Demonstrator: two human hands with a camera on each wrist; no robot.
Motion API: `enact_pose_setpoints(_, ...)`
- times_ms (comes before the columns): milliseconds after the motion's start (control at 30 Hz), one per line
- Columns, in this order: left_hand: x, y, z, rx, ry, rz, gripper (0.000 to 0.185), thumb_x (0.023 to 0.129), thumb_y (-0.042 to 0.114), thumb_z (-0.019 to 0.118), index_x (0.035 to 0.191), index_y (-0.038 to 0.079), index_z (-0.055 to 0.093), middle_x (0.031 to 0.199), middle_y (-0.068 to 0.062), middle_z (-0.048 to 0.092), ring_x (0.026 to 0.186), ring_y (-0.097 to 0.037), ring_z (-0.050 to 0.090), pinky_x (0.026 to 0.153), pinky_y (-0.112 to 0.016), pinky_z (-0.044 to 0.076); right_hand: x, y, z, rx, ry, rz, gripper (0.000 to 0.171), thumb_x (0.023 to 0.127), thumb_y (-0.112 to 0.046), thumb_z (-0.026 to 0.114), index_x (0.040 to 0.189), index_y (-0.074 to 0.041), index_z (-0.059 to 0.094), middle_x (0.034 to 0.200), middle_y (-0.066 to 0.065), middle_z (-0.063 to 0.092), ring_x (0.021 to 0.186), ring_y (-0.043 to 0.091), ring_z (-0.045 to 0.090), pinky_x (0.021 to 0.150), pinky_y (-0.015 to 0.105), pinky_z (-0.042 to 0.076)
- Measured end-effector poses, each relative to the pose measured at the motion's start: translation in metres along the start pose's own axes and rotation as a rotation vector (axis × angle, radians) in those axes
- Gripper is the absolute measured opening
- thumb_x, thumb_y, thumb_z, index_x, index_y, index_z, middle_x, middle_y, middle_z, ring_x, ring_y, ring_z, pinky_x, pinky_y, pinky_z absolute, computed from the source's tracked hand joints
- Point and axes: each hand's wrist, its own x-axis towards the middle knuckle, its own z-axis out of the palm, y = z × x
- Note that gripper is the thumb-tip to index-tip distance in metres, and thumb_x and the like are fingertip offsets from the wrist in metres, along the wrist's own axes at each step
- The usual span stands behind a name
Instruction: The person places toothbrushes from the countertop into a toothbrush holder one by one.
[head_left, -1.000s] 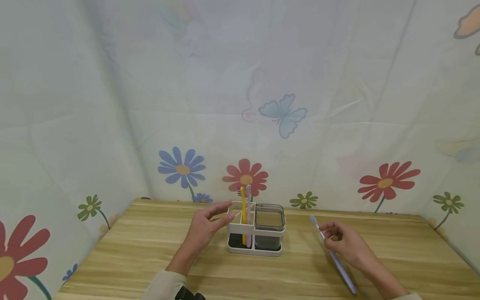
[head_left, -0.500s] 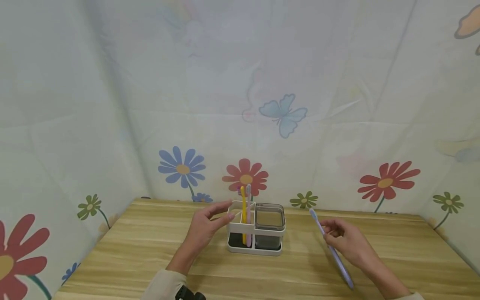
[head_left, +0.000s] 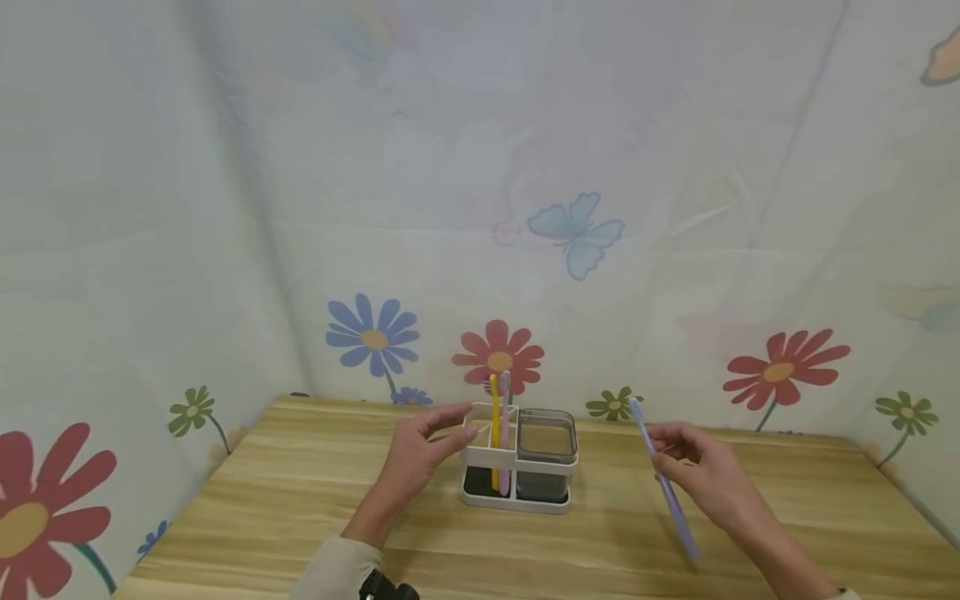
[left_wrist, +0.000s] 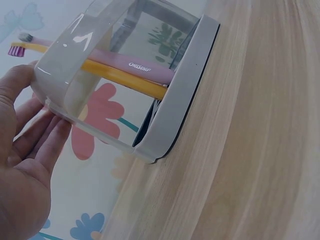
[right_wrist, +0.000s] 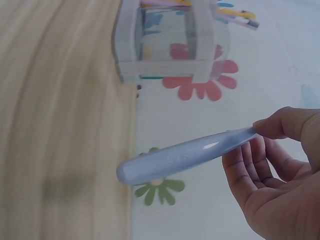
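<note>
Right hand (head_left: 701,475), pinching the purple toothbrush (head_left: 663,483), has lifted it toward the toothbrush holder (head_left: 517,458) my open left hand (head_left: 420,454) steadies.

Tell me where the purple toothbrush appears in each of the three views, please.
Head: purple toothbrush right of centre, slanted, pinched by the right hand, off the table.
Left wrist: not in it.
Right wrist: across the middle, handle end pointing left, gripped at the right.
Shared landmark: the white holder with the yellow brush inside.
</note>
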Motion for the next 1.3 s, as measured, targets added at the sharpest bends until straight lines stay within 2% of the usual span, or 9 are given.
enact_pose_setpoints(567,-0.001,0.000,0.000,0.002,0.000,-0.001,0.039,0.096,0.019,0.082,0.133,0.009,0.074,0.134,-0.006,0.071,0.127,-0.028,0.065,0.106,-0.042,0.055,0.014,-0.049,0.010,0.079,0.063,-0.101,0.029,0.103,-0.009,0.071,0.130,0.001,0.066,0.114,0.011,0.074,0.099,0.014,0.069,0.083,0.026,0.059)
enact_pose_setpoints(867,-0.001,0.000,0.000,0.012,-0.005,-0.005,0.040,0.096,0.021,0.082,0.134,0.010,0.074,0.135,-0.005,0.071,0.128,-0.028,0.064,0.108,-0.045,0.054,0.025,-0.067,0.027,0.195,0.077,-0.187,0.027,0.103,-0.005,0.070,0.128,0.004,0.065,0.111,0.011,0.072,0.098,0.016,0.070,0.085,0.026,0.061)
enact_pose_setpoints(1300,-0.001,0.001,0.000,-0.003,-0.008,-0.010,0.040,0.097,0.021,0.081,0.135,0.009,0.074,0.136,-0.007,0.071,0.128,-0.029,0.064,0.108,-0.045,0.054,0.036,-0.090,0.054,0.361,0.111,-0.198,0.028,0.103,-0.003,0.069,0.129,0.004,0.062,0.111,0.008,0.071,0.095,0.019,0.072,0.086,0.030,0.063)
